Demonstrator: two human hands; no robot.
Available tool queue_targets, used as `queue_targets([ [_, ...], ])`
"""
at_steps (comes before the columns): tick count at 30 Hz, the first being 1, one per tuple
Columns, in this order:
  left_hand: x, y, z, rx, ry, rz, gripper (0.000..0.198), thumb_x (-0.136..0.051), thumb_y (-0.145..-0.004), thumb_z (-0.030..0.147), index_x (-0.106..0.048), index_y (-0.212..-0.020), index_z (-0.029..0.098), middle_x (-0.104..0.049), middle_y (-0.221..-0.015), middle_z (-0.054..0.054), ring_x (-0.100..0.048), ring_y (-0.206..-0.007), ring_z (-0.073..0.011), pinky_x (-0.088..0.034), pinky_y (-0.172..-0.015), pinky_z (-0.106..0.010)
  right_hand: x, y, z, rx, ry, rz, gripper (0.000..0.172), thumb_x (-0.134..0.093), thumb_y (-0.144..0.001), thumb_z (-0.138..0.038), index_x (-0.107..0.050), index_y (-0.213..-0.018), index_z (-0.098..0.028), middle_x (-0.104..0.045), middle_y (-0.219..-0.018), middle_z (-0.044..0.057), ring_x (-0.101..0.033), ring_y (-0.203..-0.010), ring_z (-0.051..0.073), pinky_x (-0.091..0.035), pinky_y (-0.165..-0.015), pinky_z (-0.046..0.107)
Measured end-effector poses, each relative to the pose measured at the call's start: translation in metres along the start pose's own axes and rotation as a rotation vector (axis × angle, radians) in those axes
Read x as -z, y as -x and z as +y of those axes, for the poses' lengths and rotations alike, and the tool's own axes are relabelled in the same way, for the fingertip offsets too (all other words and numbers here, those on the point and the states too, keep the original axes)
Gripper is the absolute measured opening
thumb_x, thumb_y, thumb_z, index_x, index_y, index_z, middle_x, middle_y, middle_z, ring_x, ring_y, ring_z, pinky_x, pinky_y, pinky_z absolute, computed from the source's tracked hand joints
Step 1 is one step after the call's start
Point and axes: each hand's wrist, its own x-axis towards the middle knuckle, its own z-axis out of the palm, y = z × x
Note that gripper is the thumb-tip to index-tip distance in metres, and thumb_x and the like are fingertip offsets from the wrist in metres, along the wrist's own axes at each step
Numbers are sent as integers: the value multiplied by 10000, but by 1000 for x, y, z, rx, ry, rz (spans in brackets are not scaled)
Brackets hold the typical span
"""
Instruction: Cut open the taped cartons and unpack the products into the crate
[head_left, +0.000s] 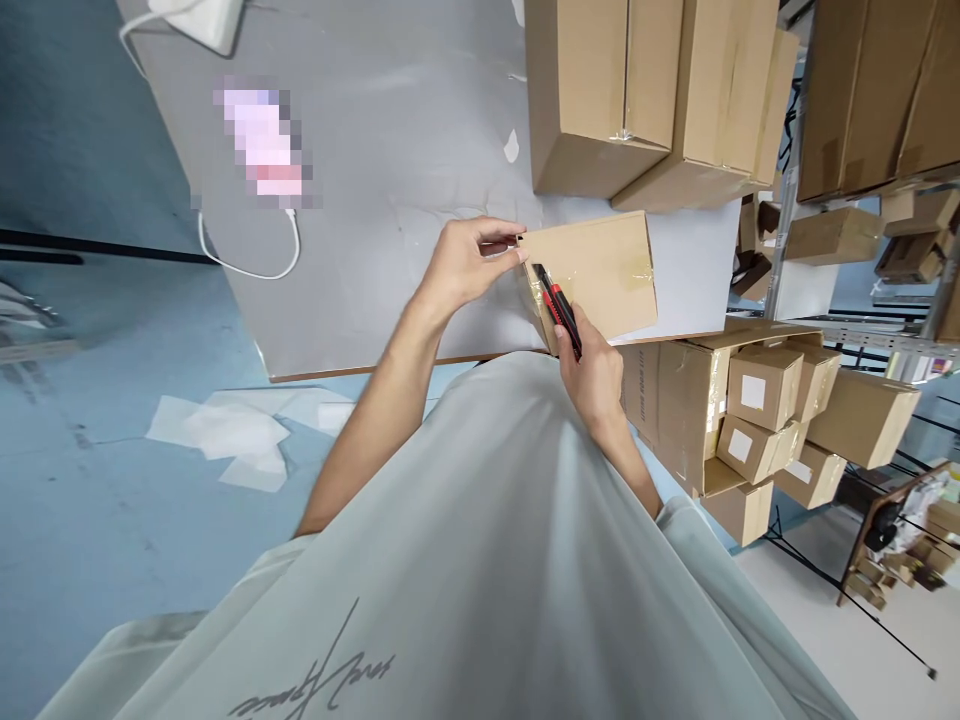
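A small flat cardboard box (600,270), sealed with clear tape, lies near the front edge of the grey table (390,150). My left hand (469,262) pinches the box's left corner with fingers closed on it. My right hand (592,375) grips a red and black utility knife (559,308), its tip resting against the box's left taped edge.
Two larger cardboard boxes (645,90) stand at the table's back right. A blurred pink object with a white cable (255,265) lies on the table's left. An open carton of small labelled boxes (757,420) and metal shelving with cartons (870,100) are to the right. White paper sheets (232,430) lie on the blue floor.
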Motion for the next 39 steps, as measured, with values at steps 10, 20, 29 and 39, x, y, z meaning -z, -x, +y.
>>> queue_targets([
  [10,-10,1,-5,10,50,38,301,-933,-940,386,-882,-1194,232,-873,-1221,-66,-837,-1207,-313,-686,-1163,-542,-8,9,-12,-29,252,-46,667,-239,-1258,-474,-369,-1868,-238,-815,-1320,183,-821,-1075,310,-606,-790,312],
  [20,-20,-1,-16,5,67,91,278,-888,-941,325,-883,-1195,213,-863,-1218,-51,-850,-1198,-324,-685,-1156,-597,8,22,-31,9,276,-42,704,-232,-1220,-368,-209,-1917,-269,-804,-1057,178,-812,-868,321,-649,-753,404],
  [29,-27,5,-22,9,33,144,384,-873,-984,393,-864,-1333,235,-842,-1318,-79,-828,-1289,-330,-661,-1188,-545,35,34,-37,-68,479,-329,671,-308,-1216,-313,-325,-1886,-265,-823,-1187,225,-853,-949,342,-650,-759,406],
  [39,-18,18,6,9,-196,164,472,-843,-1031,528,-815,-1408,244,-826,-1420,-117,-802,-1327,-335,-626,-1251,-526,52,78,10,-53,280,-100,518,-528,-1243,-401,-606,-1736,-265,-874,-1104,119,-828,-822,239,-517,-691,268],
])
